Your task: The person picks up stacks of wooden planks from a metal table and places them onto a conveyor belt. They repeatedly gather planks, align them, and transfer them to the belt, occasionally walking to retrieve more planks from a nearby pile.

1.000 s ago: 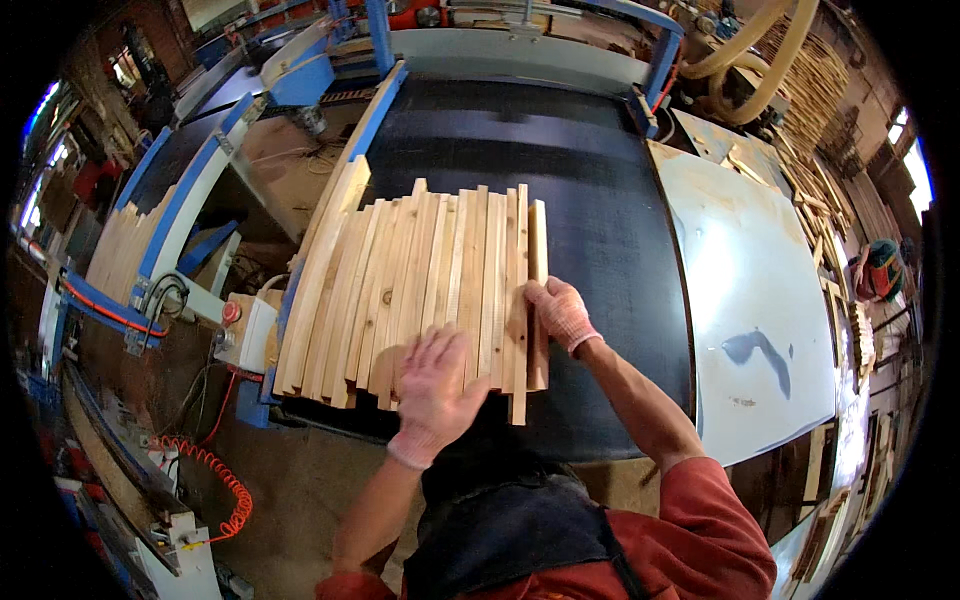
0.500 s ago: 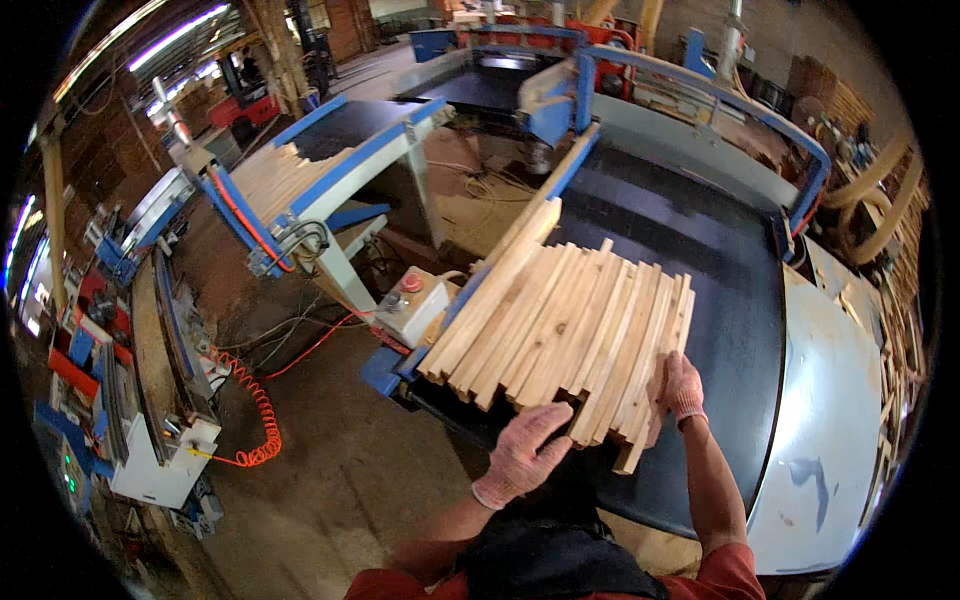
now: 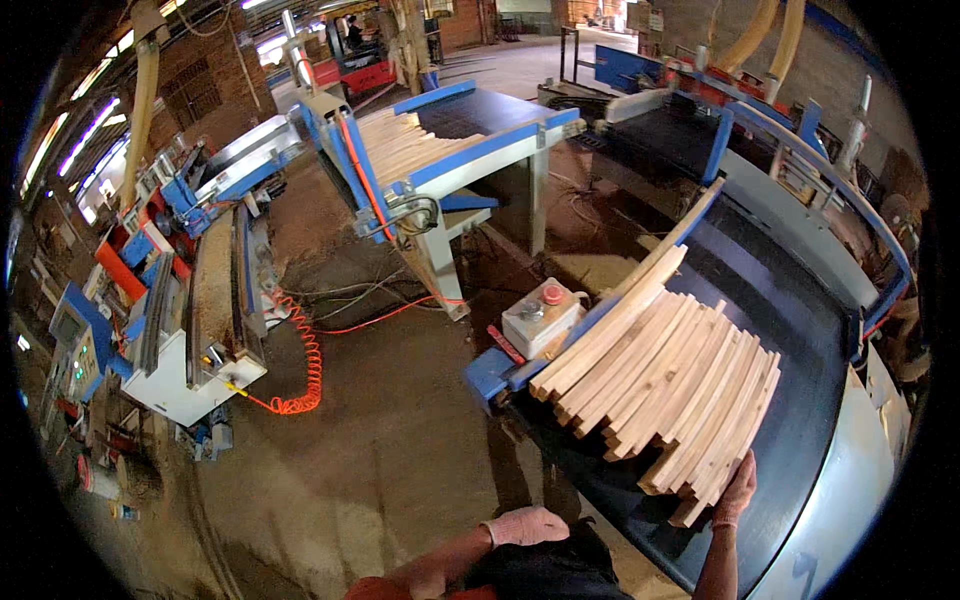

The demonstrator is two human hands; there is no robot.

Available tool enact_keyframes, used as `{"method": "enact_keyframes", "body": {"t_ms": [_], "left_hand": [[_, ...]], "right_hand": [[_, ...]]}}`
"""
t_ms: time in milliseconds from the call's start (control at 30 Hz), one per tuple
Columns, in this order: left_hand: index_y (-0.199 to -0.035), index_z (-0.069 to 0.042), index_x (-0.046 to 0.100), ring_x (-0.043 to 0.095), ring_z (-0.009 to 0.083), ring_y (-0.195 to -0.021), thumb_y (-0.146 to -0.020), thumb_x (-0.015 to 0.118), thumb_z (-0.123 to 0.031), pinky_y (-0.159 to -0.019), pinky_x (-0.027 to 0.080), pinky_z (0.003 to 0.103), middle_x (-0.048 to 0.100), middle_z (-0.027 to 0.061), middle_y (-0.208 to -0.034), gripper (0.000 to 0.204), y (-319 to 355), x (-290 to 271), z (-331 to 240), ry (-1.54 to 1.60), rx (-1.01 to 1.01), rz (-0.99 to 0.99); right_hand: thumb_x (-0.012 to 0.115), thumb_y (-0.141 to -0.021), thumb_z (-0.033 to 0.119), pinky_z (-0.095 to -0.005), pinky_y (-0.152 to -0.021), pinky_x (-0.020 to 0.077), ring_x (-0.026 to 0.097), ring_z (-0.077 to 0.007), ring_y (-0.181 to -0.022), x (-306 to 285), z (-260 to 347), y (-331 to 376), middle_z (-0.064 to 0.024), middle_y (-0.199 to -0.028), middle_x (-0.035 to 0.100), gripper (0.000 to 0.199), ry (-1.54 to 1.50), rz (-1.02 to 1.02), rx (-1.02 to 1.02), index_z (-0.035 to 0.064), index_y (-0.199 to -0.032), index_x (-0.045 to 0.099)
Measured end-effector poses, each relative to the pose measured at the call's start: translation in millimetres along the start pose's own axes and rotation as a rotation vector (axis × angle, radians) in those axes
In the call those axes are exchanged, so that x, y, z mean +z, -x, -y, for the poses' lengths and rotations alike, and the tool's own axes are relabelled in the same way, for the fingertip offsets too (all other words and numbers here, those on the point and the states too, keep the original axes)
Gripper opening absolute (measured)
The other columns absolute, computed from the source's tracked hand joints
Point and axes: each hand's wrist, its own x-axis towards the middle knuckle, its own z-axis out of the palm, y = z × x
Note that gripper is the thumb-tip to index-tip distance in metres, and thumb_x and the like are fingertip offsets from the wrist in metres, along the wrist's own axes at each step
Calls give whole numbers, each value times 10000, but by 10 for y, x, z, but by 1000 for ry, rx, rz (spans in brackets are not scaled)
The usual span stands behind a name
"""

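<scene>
A row of narrow wooden strips lies side by side on the black conveyor belt, their near ends uneven. My right hand, in a pale glove, rests along the outer side of the rightmost strips near their close end. Its fingers look stretched out against the wood, though partly hidden. Away from the strips, my gloved left hand is low in front of my body. Its fingers point down and away, so their grip is hidden.
A control box with a red button sits at the belt's left edge. Across the floor stands a blue-edged table holding more wooden strips. At left are a machine and a coiled orange hose. A red forklift is behind.
My left hand has left the near ends of the strips and drawn back toward my body. My right hand stays at their right side. The view has turned left.
</scene>
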Motion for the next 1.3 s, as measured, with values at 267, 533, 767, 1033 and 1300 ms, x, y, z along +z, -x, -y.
{"method": "enact_keyframes", "body": {"t_ms": [267, 533, 767, 1033, 1300], "left_hand": [[-1497, -115, 617, 704, 388, -1193, -1090, 524, -193, -972, 608, 504, 646, 194, -1454, 424, -296, 266, 2209, -204, -257, -66], [-1445, -105, 630, 705, 377, -1153, -1084, 539, -222, -954, 606, 498, 657, 190, -1394, 390, -1863, -11, 1587, 91, -586, -105], [-1399, -95, 642, 705, 368, -1118, -1078, 552, -247, -937, 604, 494, 667, 185, -1342, 366, -2481, 1020, 967, -99, -514, 62], [-1347, -85, 655, 706, 357, -1079, -1072, 568, -275, -918, 602, 489, 678, 181, -1282, 346, -2421, 2652, 806, -333, -483, 261], [-1295, -75, 669, 707, 346, -1039, -1065, 583, -304, -900, 600, 483, 690, 176, -1222, 336, -2423, 4703, 730, -619, -468, 523]], "right_hand": [[508, -1140, 432, -361, -1020, 516, 626, -164, -1113, -82, 383, 815, -46, -1220, 722, 505, 75, 49, 91, 34, -1381, 704], [675, -1104, 233, -336, -1057, 537, 661, -155, -1192, -728, -89, 2200, -46, -1268, 725, 407, 156, -37, 158, 67, -1475, 670], [542, -1041, 548, -464, -1030, 564, 714, -365, -1180, -2251, -1491, 3925, -196, -1289, 744, 588, 526, -48, 852, 108, -1396, 704], [615, -975, 364, -505, -776, 561, 749, -351, -900, -3524, -2893, 6792, -202, -984, 769, 386, 65, -717, 1557, 18, -1029, 776], [479, -1038, 467, -549, -956, 552, 724, -448, -1072, -4214, -3018, 7302, -241, -1164, 769, 545, 171, -593, 1153, 25, -1205, 750]]}}
